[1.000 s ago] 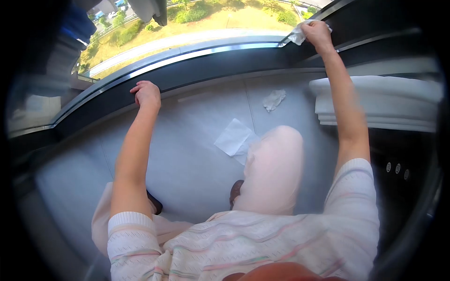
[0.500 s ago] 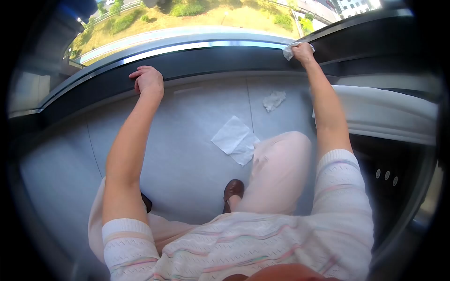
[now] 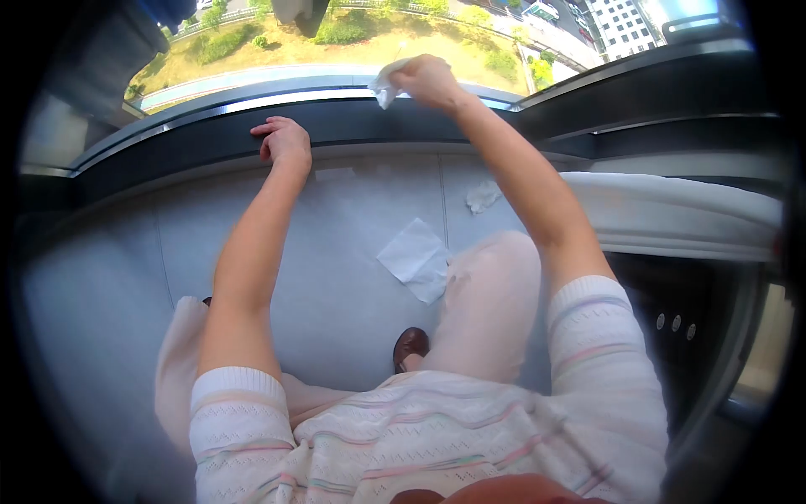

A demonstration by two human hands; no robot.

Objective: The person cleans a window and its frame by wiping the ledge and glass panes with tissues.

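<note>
My right hand (image 3: pixel 428 81) is closed on a white tissue (image 3: pixel 386 84), which hangs from the fingers beside the shiny window rail (image 3: pixel 323 94), near the middle of the window. Farther left, my left hand (image 3: pixel 285 139) is at the dark lower frame (image 3: pixel 210 139) with its fingers partly spread and nothing in them. On the grey floor between my arms lies a flat white sheet (image 3: pixel 413 259), partly folded, next to my bent knee. A crumpled white tissue (image 3: pixel 484 196) lies closer to the window, just left of my right forearm.
Thick white folded fabric (image 3: pixel 672 210) is at the right, above a dark panel (image 3: pixel 663 290) with small round marks. Grey fabric (image 3: pixel 298 13) hangs at the top. Grass and a path show through the glass. My brown shoe (image 3: pixel 410 346) is on the floor.
My right hand has moved left along the window rail with the tissue, from the right corner to near the middle. The left hand stays close to the frame, and the view has shifted slightly.
</note>
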